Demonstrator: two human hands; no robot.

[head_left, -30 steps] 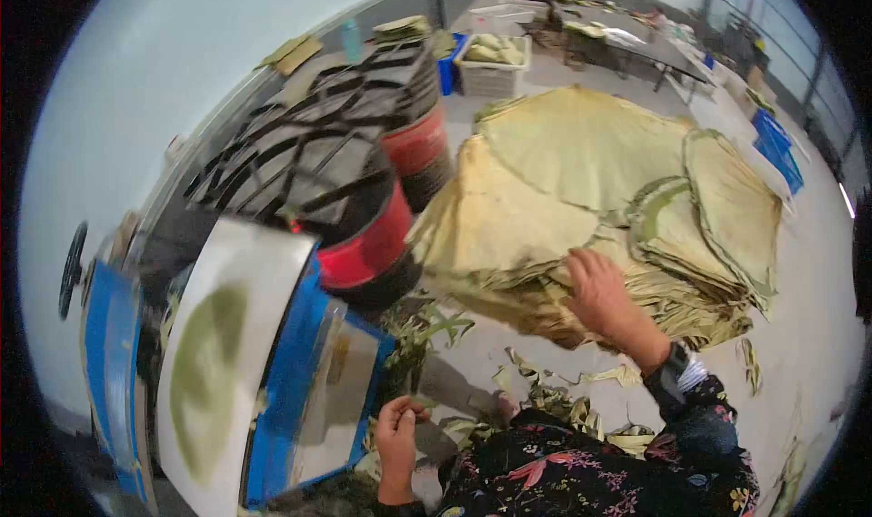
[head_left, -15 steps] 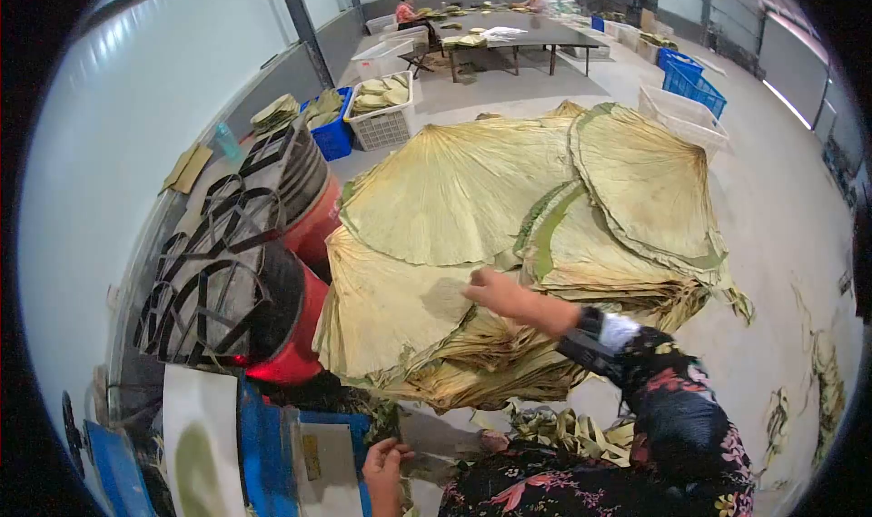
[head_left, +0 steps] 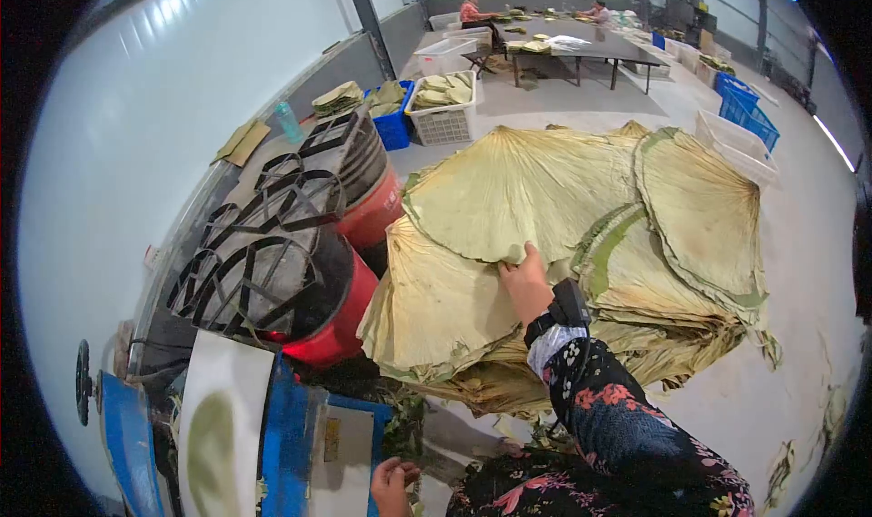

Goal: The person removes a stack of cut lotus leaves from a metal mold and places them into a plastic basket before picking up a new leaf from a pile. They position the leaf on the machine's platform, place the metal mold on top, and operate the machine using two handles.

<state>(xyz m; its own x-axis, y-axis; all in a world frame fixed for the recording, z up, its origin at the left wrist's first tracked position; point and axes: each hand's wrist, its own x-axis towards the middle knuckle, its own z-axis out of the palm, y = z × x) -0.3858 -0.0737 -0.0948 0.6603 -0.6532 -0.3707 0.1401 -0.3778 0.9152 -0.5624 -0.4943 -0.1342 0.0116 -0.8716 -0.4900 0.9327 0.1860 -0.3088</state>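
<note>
My right hand (head_left: 527,276) pinches the lower edge of a dried, fan-shaped lotus leaf (head_left: 518,190), its thumb on top and its fingers partly hidden at the edge. This pale green leaf lies on top of a large pile. Below it and to the left is another dried leaf (head_left: 436,303), and further leaves (head_left: 699,213) overlap on the right. Low in the view, my left hand (head_left: 393,485) hangs beside a blue and white machine (head_left: 341,435). Its fingers are loosely curled together, with nothing visible in them.
Red drums (head_left: 341,322) with black metal frames (head_left: 259,285) on top stand left of the pile. Behind are a white crate (head_left: 445,108) and a blue crate (head_left: 391,126) of leaves. Two people sit at a far table (head_left: 599,49). Leaf scraps (head_left: 781,467) litter the floor.
My right hand has reached the top leaf's lower edge and closed on it. The view has swung left, so the pile sits further right. My left hand still hangs low.
</note>
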